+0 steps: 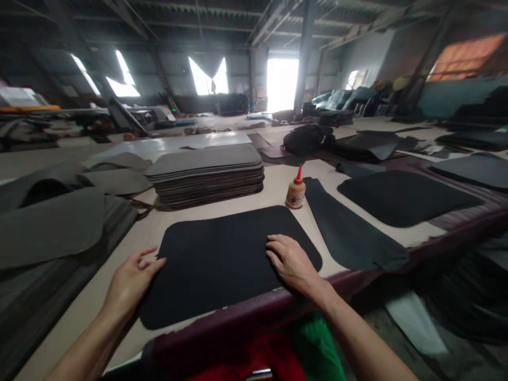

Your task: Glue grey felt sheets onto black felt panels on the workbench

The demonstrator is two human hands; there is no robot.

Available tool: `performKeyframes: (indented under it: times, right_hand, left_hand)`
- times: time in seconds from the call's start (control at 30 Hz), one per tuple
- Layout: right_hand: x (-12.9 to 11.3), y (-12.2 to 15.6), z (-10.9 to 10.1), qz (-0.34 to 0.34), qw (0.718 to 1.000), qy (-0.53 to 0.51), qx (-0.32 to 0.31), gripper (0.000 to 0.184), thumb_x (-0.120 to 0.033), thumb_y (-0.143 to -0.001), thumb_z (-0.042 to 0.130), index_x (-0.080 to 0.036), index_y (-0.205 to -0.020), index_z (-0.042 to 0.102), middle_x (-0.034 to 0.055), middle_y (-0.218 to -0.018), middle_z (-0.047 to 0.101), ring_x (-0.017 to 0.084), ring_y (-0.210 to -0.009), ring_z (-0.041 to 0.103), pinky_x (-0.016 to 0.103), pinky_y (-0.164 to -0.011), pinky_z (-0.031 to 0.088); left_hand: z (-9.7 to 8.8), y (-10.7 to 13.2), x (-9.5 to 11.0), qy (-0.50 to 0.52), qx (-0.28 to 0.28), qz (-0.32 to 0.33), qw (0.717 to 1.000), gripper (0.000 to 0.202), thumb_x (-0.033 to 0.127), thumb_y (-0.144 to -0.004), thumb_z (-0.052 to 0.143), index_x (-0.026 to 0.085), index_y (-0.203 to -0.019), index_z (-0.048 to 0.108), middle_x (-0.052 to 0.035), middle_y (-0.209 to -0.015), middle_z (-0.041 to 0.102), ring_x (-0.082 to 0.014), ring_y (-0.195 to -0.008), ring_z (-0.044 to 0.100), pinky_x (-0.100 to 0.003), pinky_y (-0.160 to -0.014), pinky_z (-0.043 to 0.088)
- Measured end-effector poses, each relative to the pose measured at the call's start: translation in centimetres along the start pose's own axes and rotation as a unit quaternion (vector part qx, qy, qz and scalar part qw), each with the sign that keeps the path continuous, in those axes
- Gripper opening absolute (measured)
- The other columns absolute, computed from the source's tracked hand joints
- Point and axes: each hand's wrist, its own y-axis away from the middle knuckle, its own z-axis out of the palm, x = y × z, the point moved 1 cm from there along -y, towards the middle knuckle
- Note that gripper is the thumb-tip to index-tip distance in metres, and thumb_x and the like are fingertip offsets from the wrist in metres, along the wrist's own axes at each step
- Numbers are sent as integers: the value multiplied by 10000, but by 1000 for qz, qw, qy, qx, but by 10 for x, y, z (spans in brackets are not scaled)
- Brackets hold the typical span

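Black mat (222,270) has bare table (135,233) leftward, left fingers (154,267) parted at its edge, right fingers (281,246) bent loosely atop.

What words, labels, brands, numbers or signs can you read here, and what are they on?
There is no text that I can read.
Red-tipped bottle: its side seems to carry a label, but any print is too small and blurred to read.
Black mat in front: no lettering shows.
Stack of gray sheets: no lettering shows.
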Motion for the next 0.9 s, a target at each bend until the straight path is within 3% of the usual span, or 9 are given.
performKeyframes:
  times: [0.1,0.2,0.33,0.57,0.9]
  right_hand:
    - [9,7,-2,41,997,-2,62,222,-241,-983,499,-188,-1047,706,102,-1202,698,265,-1137,625,445,-1000,510]
    - [16,12,-2,25,997,53,47,259,-292,-975,476,-183,-1032,705,107,-1181,705,288,-1111,629,474,-995,505]
    - [22,11,1,-17,993,115,27,353,-357,-979,417,-165,-1040,707,111,-1211,695,302,-1119,622,484,-996,506]
    - [30,13,3,-34,989,139,25,459,-452,-994,349,-167,-1048,703,106,-1198,698,312,-1101,630,496,-959,528]
    - [40,15,7,-32,989,139,21,468,-513,-974,349,-201,-1061,687,96,-1206,698,324,-1093,642,503,-946,523]
  left_hand:
    - [-1,1,-4,76,-40,-6,996,630,395,-598,804,228,-1173,607,30,-700,700,-196,-607,647,-255,-540,481]
    - [-3,3,-8,143,-59,-6,988,722,371,-531,828,182,-1189,597,-10,-759,702,-188,-620,650,-263,-560,496]
    - [-4,9,-10,209,-71,4,975,820,302,-505,840,164,-1264,563,0,-793,677,-162,-617,633,-270,-594,509]
    - [-3,15,-15,249,-70,20,966,781,201,-545,805,171,-1288,567,2,-808,679,-153,-630,632,-245,-575,475]
    - [-1,13,-21,261,-73,27,962,732,164,-559,751,167,-1271,580,-22,-863,703,-166,-684,650,-252,-608,473]
